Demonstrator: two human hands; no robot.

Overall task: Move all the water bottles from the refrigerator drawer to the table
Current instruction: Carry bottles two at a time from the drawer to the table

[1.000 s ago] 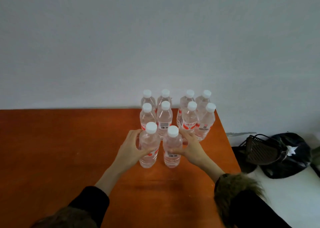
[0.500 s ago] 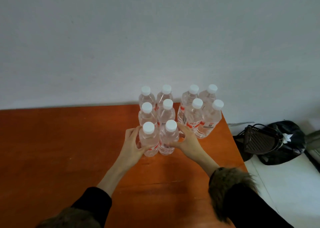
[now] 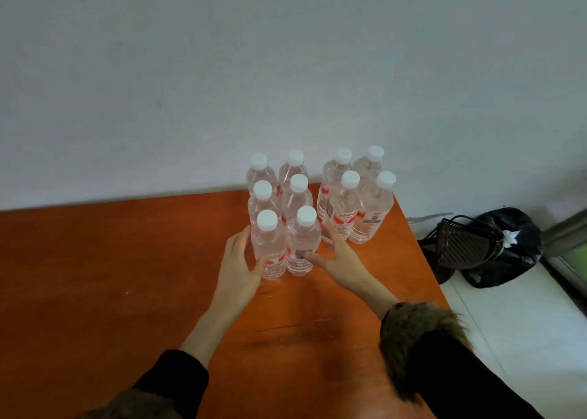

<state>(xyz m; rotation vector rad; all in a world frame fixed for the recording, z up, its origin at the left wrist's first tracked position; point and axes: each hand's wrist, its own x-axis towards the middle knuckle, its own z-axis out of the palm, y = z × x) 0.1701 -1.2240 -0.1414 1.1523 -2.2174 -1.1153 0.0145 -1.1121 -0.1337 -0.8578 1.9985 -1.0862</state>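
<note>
Several clear water bottles with white caps and red labels stand upright in two clusters at the far right of the orange table, by the wall. My left hand holds the front left bottle, with the fingers along its left side and the thumb across its front. My right hand holds the front right bottle, thumb on its label and fingers reaching behind it. Both bottles stand on the table, touching each other and the bottles behind. The refrigerator drawer is out of view.
The other cluster of bottles stands close to the table's right edge, just past my right fingers. A plain wall rises right behind the table. On the white floor to the right lie a dark basket and a tied black bag.
Both hands have slid the two front bottles away from me until they stand against the rows behind. My fingers look straighter than before.
</note>
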